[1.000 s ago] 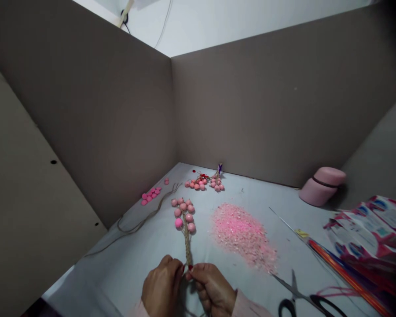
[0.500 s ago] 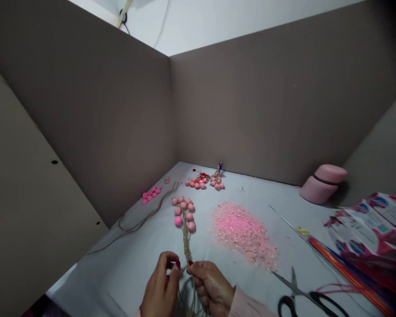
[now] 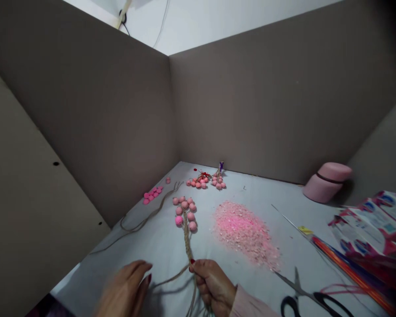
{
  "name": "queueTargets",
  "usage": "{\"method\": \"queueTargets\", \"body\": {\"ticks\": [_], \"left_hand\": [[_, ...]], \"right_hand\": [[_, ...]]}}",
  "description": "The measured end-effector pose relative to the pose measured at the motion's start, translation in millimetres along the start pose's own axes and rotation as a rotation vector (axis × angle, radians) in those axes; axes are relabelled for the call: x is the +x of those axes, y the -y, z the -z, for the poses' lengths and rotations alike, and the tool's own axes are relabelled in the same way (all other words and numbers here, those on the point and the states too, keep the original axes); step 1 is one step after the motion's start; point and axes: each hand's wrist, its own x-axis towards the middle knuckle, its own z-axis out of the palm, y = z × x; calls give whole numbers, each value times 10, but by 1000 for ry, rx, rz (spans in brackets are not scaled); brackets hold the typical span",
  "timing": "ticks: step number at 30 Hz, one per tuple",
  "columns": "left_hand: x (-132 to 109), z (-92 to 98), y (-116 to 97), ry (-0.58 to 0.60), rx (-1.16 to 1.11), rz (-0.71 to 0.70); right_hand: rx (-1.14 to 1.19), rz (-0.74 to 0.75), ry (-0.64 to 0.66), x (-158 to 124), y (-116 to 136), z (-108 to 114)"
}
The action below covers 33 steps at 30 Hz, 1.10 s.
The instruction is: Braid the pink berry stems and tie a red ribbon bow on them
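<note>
Braided jute twine [image 3: 186, 237] with its cluster of pink beads [image 3: 190, 216] lies on the white sheet [image 3: 145, 259], and there's your right hand [image 3: 213, 284] clenching its lower end! Your left hand [image 3: 123, 288] is open, just beside a loose strand [image 3: 171, 277].

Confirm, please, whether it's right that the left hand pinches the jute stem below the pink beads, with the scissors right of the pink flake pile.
No: the head view shows the right hand pinching the jute stem below the pink beads; the left hand is open, off it. The scissors are right of the pink flake pile.
</note>
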Motion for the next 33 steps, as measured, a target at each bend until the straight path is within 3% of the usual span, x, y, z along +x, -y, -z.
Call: {"method": "queueTargets", "body": {"ticks": [5, 9, 13, 19, 22, 26, 29, 31, 33], "left_hand": [[352, -572, -489, 148, -293, 86], [461, -809, -491, 300, -485, 117], [436, -838, -387, 420, -746, 228], [371, -891, -397, 333, -934, 278], [337, -932, -435, 303, -991, 277], [293, -948, -477, 282, -1070, 340], [291, -942, -473, 257, -1100, 376], [303, -938, -464, 247, -1112, 388], [315, -934, -461, 246, -1113, 384]], "right_hand": [[-48, 16, 15, -8, 12, 1], [-97, 38, 23, -12, -4, 8], [-203, 107, 37, -18, -3, 22], [-416, 424, -37, -139, 43, 146], [-588, 504, 37, -189, -90, 155], [-955, 446, 149, -173, -303, 125], [-1065, 391, 170, -236, -245, 140], [-1018, 509, 107, -328, -107, 160], [-831, 715, -66, -396, 25, 161]]}}
